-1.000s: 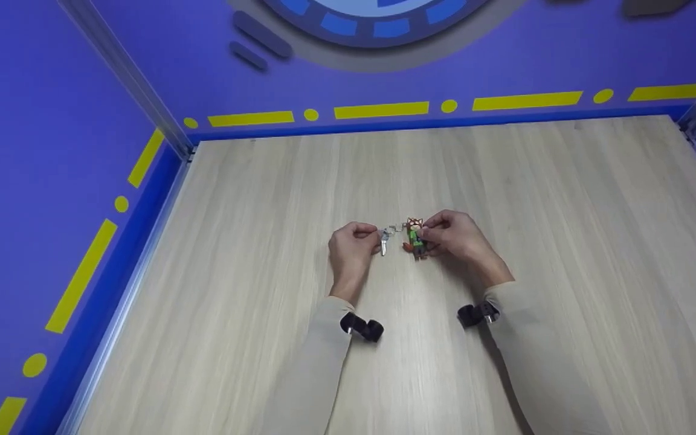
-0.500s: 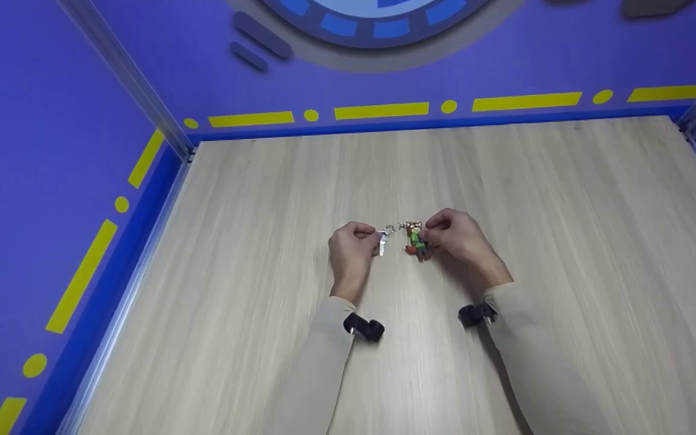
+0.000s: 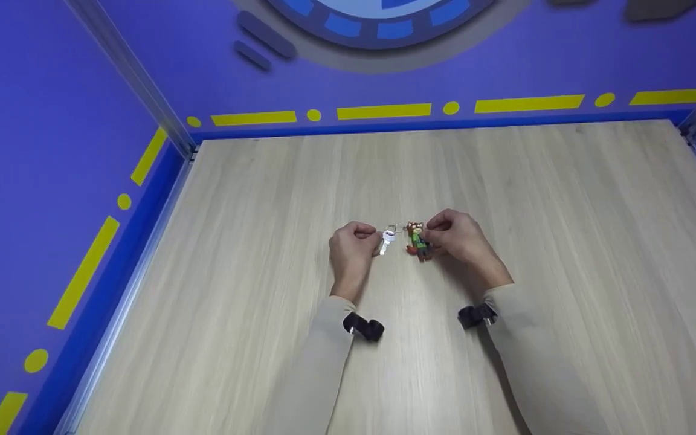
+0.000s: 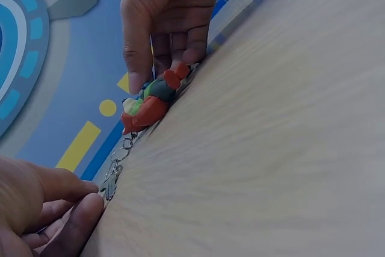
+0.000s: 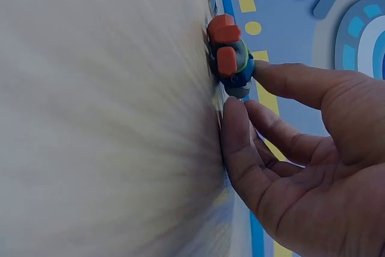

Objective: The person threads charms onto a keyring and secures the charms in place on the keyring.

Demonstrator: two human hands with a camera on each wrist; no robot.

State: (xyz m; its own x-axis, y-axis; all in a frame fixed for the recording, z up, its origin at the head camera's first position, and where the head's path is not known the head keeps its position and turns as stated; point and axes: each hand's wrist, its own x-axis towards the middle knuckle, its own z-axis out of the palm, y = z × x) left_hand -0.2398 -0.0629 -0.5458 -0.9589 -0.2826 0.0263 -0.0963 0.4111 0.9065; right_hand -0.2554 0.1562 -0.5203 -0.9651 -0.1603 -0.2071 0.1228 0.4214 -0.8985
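A fox figurine point(image 3: 418, 243) in a green top lies face up on the table, joined by a small metal chain point(image 4: 127, 144) to a silver key point(image 3: 388, 237). My left hand point(image 3: 351, 249) is at the key's left edge, pinching it between thumb and index fingertip. From the other side my right hand point(image 3: 461, 241) holds the figurine, thumb on its front and index finger low at its side, as the right wrist view shows. Between the two hands the chain and ring stretch across a short gap.
The pale wood-grain table point(image 3: 251, 254) runs to a blue back wall point(image 3: 215, 78) with yellow dashes and dots. A metal edge strip point(image 3: 124, 290) borders it on the left. Black wrist cameras point(image 3: 363, 327) sit on both sleeves.
The key has turned flatter and now shows its broad face beside my left fingertips. The figurine has shifted slightly, its feet swinging right. Both hands stay nearly in place.
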